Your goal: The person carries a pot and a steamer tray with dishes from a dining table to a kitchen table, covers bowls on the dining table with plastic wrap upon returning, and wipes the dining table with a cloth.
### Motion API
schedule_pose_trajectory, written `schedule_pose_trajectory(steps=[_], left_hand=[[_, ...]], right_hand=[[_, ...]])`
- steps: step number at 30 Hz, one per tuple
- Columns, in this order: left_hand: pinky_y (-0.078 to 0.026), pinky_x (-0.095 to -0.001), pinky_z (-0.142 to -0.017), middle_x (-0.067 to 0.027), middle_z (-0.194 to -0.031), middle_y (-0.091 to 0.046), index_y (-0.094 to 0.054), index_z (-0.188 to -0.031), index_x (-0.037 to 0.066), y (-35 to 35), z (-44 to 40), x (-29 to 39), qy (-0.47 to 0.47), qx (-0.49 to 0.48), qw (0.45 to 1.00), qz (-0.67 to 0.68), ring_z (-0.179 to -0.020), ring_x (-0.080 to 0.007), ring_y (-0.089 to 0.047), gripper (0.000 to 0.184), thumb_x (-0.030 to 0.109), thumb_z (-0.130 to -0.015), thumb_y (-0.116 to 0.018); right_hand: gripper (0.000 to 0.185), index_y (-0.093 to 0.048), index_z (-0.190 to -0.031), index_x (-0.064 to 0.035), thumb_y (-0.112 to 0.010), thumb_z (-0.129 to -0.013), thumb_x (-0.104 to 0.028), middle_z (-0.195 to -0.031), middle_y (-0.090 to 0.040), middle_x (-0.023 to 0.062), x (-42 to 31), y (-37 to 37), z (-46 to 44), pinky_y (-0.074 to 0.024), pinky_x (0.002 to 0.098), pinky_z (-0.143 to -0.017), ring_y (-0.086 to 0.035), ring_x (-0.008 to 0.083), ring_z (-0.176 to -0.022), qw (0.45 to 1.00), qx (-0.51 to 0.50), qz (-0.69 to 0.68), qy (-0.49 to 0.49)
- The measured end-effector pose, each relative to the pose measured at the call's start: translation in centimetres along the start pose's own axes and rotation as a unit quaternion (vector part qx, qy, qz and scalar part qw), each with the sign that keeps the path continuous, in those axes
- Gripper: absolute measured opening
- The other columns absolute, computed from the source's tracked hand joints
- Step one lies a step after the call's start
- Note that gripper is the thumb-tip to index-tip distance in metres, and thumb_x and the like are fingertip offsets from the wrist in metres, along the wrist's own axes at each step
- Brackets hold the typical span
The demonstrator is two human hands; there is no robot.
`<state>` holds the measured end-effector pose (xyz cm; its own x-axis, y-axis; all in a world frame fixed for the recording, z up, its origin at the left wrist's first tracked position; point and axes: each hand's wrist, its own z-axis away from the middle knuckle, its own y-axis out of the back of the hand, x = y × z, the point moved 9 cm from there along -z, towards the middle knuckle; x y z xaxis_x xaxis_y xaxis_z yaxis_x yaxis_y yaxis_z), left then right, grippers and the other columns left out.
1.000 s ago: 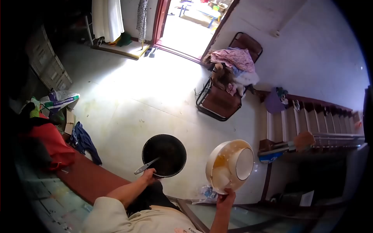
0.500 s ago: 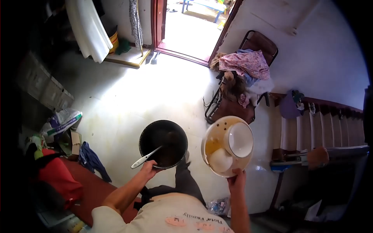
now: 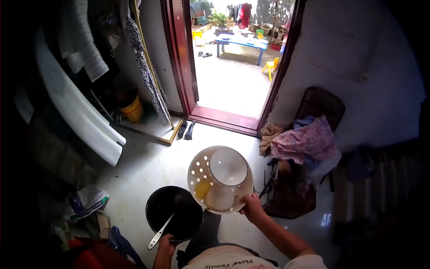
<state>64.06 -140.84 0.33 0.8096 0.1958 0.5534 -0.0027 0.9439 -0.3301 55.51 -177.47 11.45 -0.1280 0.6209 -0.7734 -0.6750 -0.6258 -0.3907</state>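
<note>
My left hand (image 3: 167, 245) grips the near rim of a round black pot (image 3: 179, 208), low in the view. A spoon with a pale handle (image 3: 160, 232) leans in the pot, its handle sticking out over the rim beside my hand. With its thumb over the edge, my right hand (image 3: 250, 206) holds a cream colander (image 3: 197, 167) with round holes. Inside the colander lie a white bowl (image 3: 228, 167), a pale round item (image 3: 220, 198) and something yellow (image 3: 202, 189). The colander is just above and right of the pot.
Ahead is an open doorway with a red sill (image 3: 226, 117); outside stand a blue table (image 3: 242, 41) and a yellow chair (image 3: 270, 66). Dark slippers (image 3: 186, 130) lie left of the sill. A chair (image 3: 291, 201) heaped with clothes (image 3: 304, 141) stands right. Left hang white curtains (image 3: 80, 103).
The view has moved toward the doorway, showing more outside. The colander has shifted left, closer to the pot, and the pot sits lower in view. Both hands keep their holds.
</note>
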Motion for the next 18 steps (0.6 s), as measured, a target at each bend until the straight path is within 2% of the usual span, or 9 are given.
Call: schedule_pose_trajectory(steps=[3,4,8,9,10,12,16,18], left_hand=[[-0.046,-0.0491,-0.085,-0.0172,-0.11,-0.053,-0.044,-0.121,-0.004,-3.2,-7.6,4.3,0.001,-0.019,1.0,-0.006,-0.098,-0.0333,-0.055,0.051,0.003,-0.07,-0.044],[-0.046,-0.0492,-0.086,-0.0173,-0.11,-0.054,-0.043,-0.12,-0.006,-4.8,-9.8,5.5,0.016,-0.016,0.999,-0.024,-0.099,-0.0328,-0.055,0.051,0.002,-0.07,-0.044],[-0.044,-0.0484,-0.09,-0.0188,-0.112,-0.054,-0.043,-0.119,-0.007,-16.5,-15.9,12.2,0.017,-0.059,0.997,-0.036,-0.101,-0.0335,-0.054,0.049,0.003,-0.071,-0.044],[-0.044,-0.0489,-0.09,-0.0194,-0.112,-0.053,-0.043,-0.119,-0.007,-19.0,-17.6,13.6,0.031,-0.042,0.998,-0.045,-0.101,-0.0342,-0.053,0.048,0.002,-0.071,-0.044],[-0.046,-0.0491,-0.085,-0.0199,-0.107,-0.055,-0.045,-0.114,-0.009,-21.3,-20.1,14.6,0.032,-0.047,0.997,-0.047,-0.096,-0.0344,-0.055,0.042,0.002,-0.073,-0.045],[-0.049,-0.0489,-0.079,-0.0199,-0.101,-0.058,-0.048,-0.109,-0.01,-27.6,-23.7,17.3,0.035,-0.05,0.996,-0.059,-0.089,-0.0345,-0.058,0.037,0.003,-0.074,-0.046],[-0.047,-0.0508,-0.085,-0.0211,-0.11,-0.055,-0.047,-0.113,-0.009,-40.0,-32.4,21.0,0.053,-0.115,0.991,-0.034,-0.1,-0.0369,-0.054,0.042,0.001,-0.072,-0.045],[-0.044,-0.0533,-0.089,-0.0205,-0.115,-0.053,-0.045,-0.116,-0.009,-44.5,-37.1,22.1,0.102,-0.128,0.986,0.029,-0.103,-0.0385,-0.052,0.046,-0.001,-0.071,-0.044]], right_hand=[[0.031,-0.047,-0.099,0.0026,-0.048,-0.069,-0.006,-0.074,-0.055,0.0131,-3.5,-2.1,-8.8,-0.0395,0.0267,-0.035,-0.049,0.0201,-0.043,0.999,0.011,-0.022,-0.021],[0.029,-0.046,-0.097,0.0026,-0.05,-0.069,-0.006,-0.075,-0.055,0.0136,-5.2,-2.9,-11.2,-0.0395,0.0267,-0.036,-0.05,0.0203,-0.043,1.0,0.005,-0.019,-0.019],[0.028,-0.046,-0.096,0.0027,-0.051,-0.07,-0.006,-0.077,-0.055,0.0135,-12.0,-4.1,-19.5,-0.039,0.0257,-0.038,-0.05,0.0196,-0.045,0.999,0.014,-0.033,-0.037],[0.028,-0.046,-0.096,0.0027,-0.05,-0.07,-0.006,-0.078,-0.055,0.0137,-13.3,-3.1,-22.2,-0.0389,0.0258,-0.038,-0.05,0.0197,-0.045,1.0,0.006,0.009,0.004],[0.028,-0.046,-0.097,0.0027,-0.05,-0.07,-0.005,-0.078,-0.055,0.0138,-13.7,-1.3,-25.3,-0.0388,0.0259,-0.038,-0.05,0.0198,-0.045,0.998,0.0,0.05,0.044],[0.033,-0.046,-0.102,0.0069,-0.047,-0.071,-0.004,-0.088,-0.053,0.0164,-17.9,-1.4,-28.2,-0.0427,0.0305,-0.041,-0.051,0.0219,-0.049,0.999,0.044,-0.029,0.0],[0.039,-0.043,-0.109,0.0053,-0.046,-0.071,-0.004,-0.088,-0.054,0.015,-25.2,1.6,-38.1,-0.0411,0.029,-0.04,-0.055,0.0212,-0.059,0.993,0.071,-0.092,0.038],[0.032,-0.045,-0.101,0.005,-0.047,-0.07,-0.005,-0.078,-0.054,0.0147,-28.9,3.0,-42.9,-0.0393,0.0282,-0.038,-0.05,0.0209,-0.047,0.989,0.095,-0.094,0.063]])
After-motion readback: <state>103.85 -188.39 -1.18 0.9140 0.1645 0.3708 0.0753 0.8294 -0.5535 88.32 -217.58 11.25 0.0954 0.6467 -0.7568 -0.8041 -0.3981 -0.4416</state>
